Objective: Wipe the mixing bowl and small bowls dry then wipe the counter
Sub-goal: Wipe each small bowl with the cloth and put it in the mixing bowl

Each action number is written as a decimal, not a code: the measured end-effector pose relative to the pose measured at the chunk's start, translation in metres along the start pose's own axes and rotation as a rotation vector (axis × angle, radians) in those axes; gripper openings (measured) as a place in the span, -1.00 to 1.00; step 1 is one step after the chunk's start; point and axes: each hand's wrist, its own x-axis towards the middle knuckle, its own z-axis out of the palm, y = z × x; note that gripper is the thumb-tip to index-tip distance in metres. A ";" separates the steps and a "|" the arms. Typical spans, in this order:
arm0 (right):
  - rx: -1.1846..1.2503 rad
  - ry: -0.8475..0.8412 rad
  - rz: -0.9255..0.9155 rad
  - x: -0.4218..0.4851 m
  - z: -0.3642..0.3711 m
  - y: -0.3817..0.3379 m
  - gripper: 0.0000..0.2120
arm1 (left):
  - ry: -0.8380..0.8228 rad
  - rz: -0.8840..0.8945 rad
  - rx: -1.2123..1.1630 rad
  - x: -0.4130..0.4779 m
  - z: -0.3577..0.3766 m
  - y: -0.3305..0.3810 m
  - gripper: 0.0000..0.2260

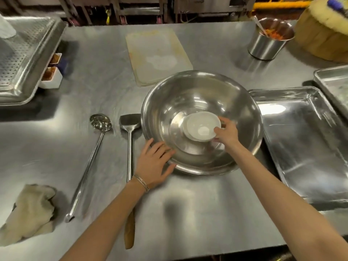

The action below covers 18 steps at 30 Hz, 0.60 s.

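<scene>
A large steel mixing bowl [199,95] stands in the middle of the steel counter [94,95]. Inside it lie stacked small white bowls [200,126]. My right hand [227,132] reaches into the mixing bowl and grips the right rim of the top small bowl. My left hand [153,162] rests with spread fingers against the mixing bowl's near left rim. A crumpled beige cloth [28,213] lies on the counter at the near left, away from both hands.
A slotted ladle [88,166] and a spatula with wooden handle [129,162] lie left of the bowl. A white cutting board [158,55] sits behind it. Steel trays [308,144] are on the right, a perforated tray [24,59] at far left, a steel pot [269,38] at back right.
</scene>
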 end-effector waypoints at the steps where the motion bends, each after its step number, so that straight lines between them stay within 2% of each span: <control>1: -0.004 0.004 0.005 0.006 0.002 0.003 -0.54 | 0.022 0.003 -0.004 0.002 0.001 0.000 -0.58; 9: -0.099 -0.036 -0.045 0.029 0.010 0.016 -0.56 | 0.148 0.026 -0.044 0.007 0.008 0.000 -0.64; 13: -0.345 0.008 -0.190 0.034 0.012 0.022 -0.61 | 0.180 0.021 -0.072 0.007 0.009 0.000 -0.67; 15: -0.518 0.042 -0.205 0.034 0.015 0.022 -0.62 | 0.186 0.016 -0.083 0.007 0.010 0.001 -0.66; 18: -0.599 0.039 -0.220 0.032 0.019 0.023 -0.62 | 0.176 -0.001 -0.101 0.006 0.011 0.002 -0.63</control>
